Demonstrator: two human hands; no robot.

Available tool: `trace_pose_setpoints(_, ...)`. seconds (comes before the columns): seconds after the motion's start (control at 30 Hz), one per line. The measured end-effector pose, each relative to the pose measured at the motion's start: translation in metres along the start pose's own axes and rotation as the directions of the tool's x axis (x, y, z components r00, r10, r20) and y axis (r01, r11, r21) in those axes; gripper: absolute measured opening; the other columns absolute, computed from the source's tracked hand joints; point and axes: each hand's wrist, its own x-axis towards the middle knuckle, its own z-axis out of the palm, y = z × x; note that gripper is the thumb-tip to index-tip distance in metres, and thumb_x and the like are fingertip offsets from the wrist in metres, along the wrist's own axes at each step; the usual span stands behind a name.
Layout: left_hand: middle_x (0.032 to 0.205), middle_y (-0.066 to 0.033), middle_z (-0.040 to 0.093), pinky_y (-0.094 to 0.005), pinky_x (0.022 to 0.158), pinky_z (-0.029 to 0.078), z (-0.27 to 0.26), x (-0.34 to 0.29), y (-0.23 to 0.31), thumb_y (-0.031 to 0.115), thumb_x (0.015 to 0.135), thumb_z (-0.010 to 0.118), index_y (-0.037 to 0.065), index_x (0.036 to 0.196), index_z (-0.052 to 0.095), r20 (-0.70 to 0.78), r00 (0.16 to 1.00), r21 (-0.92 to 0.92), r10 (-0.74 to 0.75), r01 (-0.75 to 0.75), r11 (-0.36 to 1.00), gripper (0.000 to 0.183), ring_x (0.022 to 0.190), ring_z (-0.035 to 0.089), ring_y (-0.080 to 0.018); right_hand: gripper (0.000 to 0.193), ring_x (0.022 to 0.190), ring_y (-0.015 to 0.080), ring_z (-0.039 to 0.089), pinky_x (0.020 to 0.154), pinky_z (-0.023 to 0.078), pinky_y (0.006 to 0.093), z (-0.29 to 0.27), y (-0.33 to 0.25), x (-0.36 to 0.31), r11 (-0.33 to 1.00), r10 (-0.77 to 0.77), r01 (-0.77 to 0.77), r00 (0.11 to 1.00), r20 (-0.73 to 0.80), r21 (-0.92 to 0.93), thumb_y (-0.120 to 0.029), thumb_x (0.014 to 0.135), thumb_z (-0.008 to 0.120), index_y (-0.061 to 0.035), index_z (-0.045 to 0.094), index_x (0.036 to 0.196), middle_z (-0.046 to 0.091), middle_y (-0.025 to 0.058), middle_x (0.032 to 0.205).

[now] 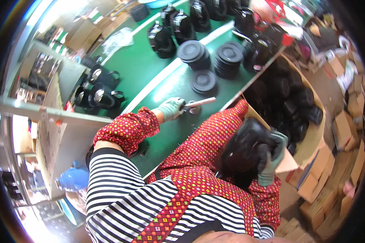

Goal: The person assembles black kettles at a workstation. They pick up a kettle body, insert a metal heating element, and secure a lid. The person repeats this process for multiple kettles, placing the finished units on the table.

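My left hand (pixel 172 108), in a pale green-white glove, is closed around one end of a slim, pale, bar-like tool (pixel 202 102) over the green worktable. Its exact kind is blurred. Just under the tool is a small, round, greyish piece (pixel 195 109). My right hand (pixel 273 158), gloved too, grips the side of a glossy black kettle-like body (pixel 243 150), held tilted against my lap beside the carton. Some of its fingers are partly hidden by the black body. Stacked black round discs (pixel 204 82) lie beyond my left hand.
More black disc stacks (pixel 229 56) and several glossy black kettle-like bodies (pixel 161 40) stand farther back on the green table (pixel 150 77). At right is an open carton (pixel 312 97) of black parts. Black handled vessels (pixel 103 95) sit at left. Cardboard boxes (pixel 344 129) crowd the floor.
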Motion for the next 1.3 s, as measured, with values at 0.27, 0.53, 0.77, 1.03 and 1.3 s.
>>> trace_pose_setpoints(0.27, 0.169, -0.0258, 0.026, -0.0484, 0.120, 0.043, -0.135, -0.102, 0.132, 0.042, 0.079, 0.093, 0.007, 0.159, 0.038, -0.322, 0.737, -0.284, 0.594, -0.674, 0.682, 0.103, 0.150, 0.041, -0.0409, 0.066, 0.129, 0.0276, 0.063, 0.114, 0.049, 0.0463, 0.055, -0.034, 0.071, 0.222, 0.436, -0.605, 0.763, 0.477, 0.765, -0.058, 0.110, 0.047, -0.0067, 0.054, 0.150, 0.064, 0.0139, 0.144)
trace_pose_setpoints(0.53, 0.112, -0.0066, 0.071, -0.0324, 0.079, 0.061, -0.178, -0.175, 0.067, 0.022, 0.103, 0.071, -0.001, 0.134, 0.065, -0.229, 0.917, -0.944, -0.327, -0.127, 0.305, 0.038, 0.099, 0.067, -0.0142, 0.053, 0.123, 0.0235, 0.060, 0.106, 0.051, 0.0462, 0.178, -0.017, 0.068, 0.580, 0.555, -0.729, 0.681, 0.478, 0.365, -0.043, 0.111, 0.053, -0.0042, 0.051, 0.147, 0.060, 0.0136, 0.134)
trace_pose_setpoints(0.77, 0.086, -0.0014, 0.069, -0.0327, 0.061, 0.057, -0.195, -0.060, -0.134, 0.032, 0.099, 0.076, 0.006, 0.114, 0.075, -0.259, 0.695, -0.949, -0.671, -0.052, 0.312, 0.030, 0.068, 0.063, -0.0142, 0.044, 0.116, 0.0255, 0.066, 0.101, 0.052, 0.0355, 0.175, 0.037, 0.024, 0.999, 0.040, -0.019, 0.870, 0.491, -0.047, 0.002, 0.095, 0.066, 0.0040, 0.058, 0.138, 0.064, 0.0169, 0.132)
trace_pose_setpoints(1.03, 0.093, -0.0091, 0.077, -0.0425, 0.069, 0.065, -0.203, 0.124, -0.310, 0.042, 0.095, 0.075, 0.011, 0.114, 0.080, -0.406, 0.420, -0.866, -0.812, 0.108, 0.489, 0.037, 0.081, 0.076, -0.0247, 0.044, 0.099, 0.0357, 0.070, 0.088, 0.056, 0.0432, 0.183, 0.029, 0.034, 0.994, -0.039, 0.085, 0.858, 0.513, -0.067, -0.008, 0.089, 0.075, 0.0016, 0.066, 0.130, 0.070, 0.0198, 0.118)
trace_pose_setpoints(1.3, 0.132, -0.0085, 0.067, -0.0473, 0.084, 0.065, -0.202, 0.159, -0.289, 0.045, 0.094, 0.080, 0.011, 0.138, 0.065, -0.242, 0.545, -0.960, -0.803, -0.011, 0.281, 0.057, 0.117, 0.067, -0.0289, 0.041, 0.102, 0.0360, 0.070, 0.090, 0.055, 0.0437, 0.187, 0.030, 0.042, 0.987, 0.002, 0.089, 0.832, 0.554, -0.136, -0.006, 0.086, 0.076, -0.0009, 0.070, 0.126, 0.071, 0.0185, 0.116)
